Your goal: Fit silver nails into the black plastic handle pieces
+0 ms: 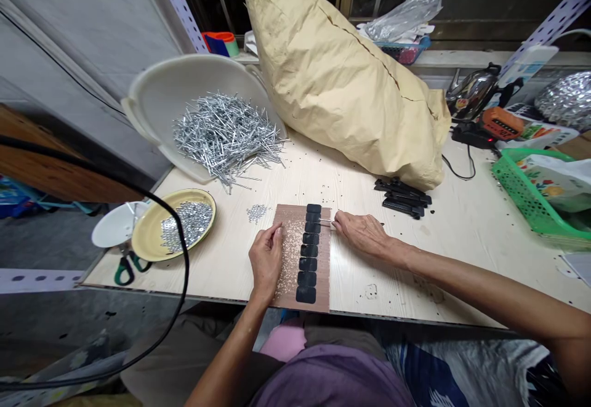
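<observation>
A brown corrugated cardboard piece (323, 296) lies at the table's front edge, its left part speckled with pale marks. Along it runs a column of several black rounded rectangular pieces (307, 279). My right hand (362, 231), at the cardboard's right side, pinches a thin metal pin (325, 220) that reaches left to one of the upper black pieces. My left hand (268, 259) rests over the cardboard's left edge, thumb and forefinger pressed together; whatever is between them is too small to make out. Tiny silver parts (257, 212) lie in a little heap beyond it.
A tipped white basin (152, 96) spills metal pins (226, 133) at the back left. A yellow plate (145, 244) holds small silver parts, near green-handled scissors (124, 271). A big paper sack (341, 80), black strips (404, 201) and a green basket (512, 179) stand further back and right.
</observation>
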Demonstrator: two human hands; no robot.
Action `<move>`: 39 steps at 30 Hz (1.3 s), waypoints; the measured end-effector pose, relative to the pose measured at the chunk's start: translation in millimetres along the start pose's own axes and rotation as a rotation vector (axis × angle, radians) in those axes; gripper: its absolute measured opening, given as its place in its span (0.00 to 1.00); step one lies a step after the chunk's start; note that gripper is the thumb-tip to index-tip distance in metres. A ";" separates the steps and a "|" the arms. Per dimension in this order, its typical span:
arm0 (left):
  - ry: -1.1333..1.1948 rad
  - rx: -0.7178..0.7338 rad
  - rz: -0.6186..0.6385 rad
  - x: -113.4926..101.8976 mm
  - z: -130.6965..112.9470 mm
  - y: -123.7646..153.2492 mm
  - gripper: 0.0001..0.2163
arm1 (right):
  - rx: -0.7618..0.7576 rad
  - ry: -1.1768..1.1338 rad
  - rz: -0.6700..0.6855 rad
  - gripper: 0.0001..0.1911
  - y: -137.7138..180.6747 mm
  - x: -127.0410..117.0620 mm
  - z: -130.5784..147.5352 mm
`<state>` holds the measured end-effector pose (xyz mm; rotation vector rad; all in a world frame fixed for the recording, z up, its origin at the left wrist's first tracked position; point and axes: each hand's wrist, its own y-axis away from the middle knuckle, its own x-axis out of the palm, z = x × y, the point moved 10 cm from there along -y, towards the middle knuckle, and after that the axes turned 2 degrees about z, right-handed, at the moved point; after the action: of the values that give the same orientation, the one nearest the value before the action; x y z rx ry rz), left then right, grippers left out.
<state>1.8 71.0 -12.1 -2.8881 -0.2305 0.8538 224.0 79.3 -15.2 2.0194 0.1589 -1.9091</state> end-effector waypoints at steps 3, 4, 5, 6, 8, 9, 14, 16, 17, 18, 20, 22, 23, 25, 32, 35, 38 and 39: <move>-0.003 -0.003 -0.001 0.1 1.5 0.3 0.15 | 0.016 -0.017 0.029 0.20 -10.9 7.4 -3.7; -0.003 -0.004 0.000 0.3 1.9 0.3 0.15 | 0.010 -0.012 0.036 0.20 -13.4 9.7 -3.5; -0.003 -0.004 0.000 0.5 2.2 0.3 0.15 | 0.001 -0.005 0.041 0.21 -14.8 11.9 -2.9; -0.005 -0.004 -0.001 0.6 2.3 0.2 0.15 | -0.008 0.005 0.043 0.21 -15.2 14.0 -2.0; -0.009 -0.002 -0.003 0.7 1.9 -0.1 0.15 | -0.042 0.020 0.035 0.21 -13.0 17.5 2.0; -0.010 0.000 -0.003 0.7 1.4 -0.3 0.15 | -0.075 0.024 0.028 0.22 -10.8 19.1 6.0; -0.003 0.011 0.007 1.3 -1.0 -0.7 0.15 | -0.256 0.024 0.013 0.23 -0.1 25.2 25.8; -0.009 0.007 0.003 0.6 -1.3 -0.6 0.15 | -0.218 0.000 0.018 0.24 1.5 25.8 23.4; -0.012 0.004 0.001 0.3 -1.4 -0.6 0.15 | -0.208 -0.017 0.020 0.25 3.3 25.9 23.8; -0.012 0.003 0.001 0.2 -1.7 -0.6 0.15 | -0.224 -0.028 0.019 0.25 6.1 25.6 26.9; -0.008 0.002 0.004 0.5 -2.1 -0.6 0.14 | -0.326 -0.034 0.010 0.25 13.7 23.8 39.4; -0.004 0.002 0.006 0.9 -2.1 -0.7 0.14 | -0.375 -0.037 0.016 0.25 17.4 22.4 44.5; -0.005 0.002 0.004 0.8 -1.9 -0.7 0.14 | -0.349 -0.044 0.027 0.26 16.2 22.3 41.4; -0.009 0.003 0.004 0.8 -1.5 -0.6 0.14 | -0.280 -0.066 0.056 0.27 12.5 23.3 33.9; 0.000 0.006 0.004 1.4 -0.3 -0.3 0.15 | -0.344 -0.066 0.088 0.28 8.3 22.2 39.6; -0.013 0.003 0.010 2.1 0.4 -0.5 0.15 | -0.310 -0.051 0.084 0.28 4.4 17.4 31.5; -0.009 0.004 0.016 2.5 0.4 -1.1 0.15 | -0.354 -0.055 0.118 0.29 5.8 18.0 33.7; -0.009 0.004 0.012 2.1 0.4 -1.2 0.15 | -0.303 -0.067 0.130 0.30 4.6 19.0 29.1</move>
<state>3.2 72.6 -13.4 -2.8857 -0.2127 0.8679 199.6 62.3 -33.8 1.7221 0.2750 -1.7517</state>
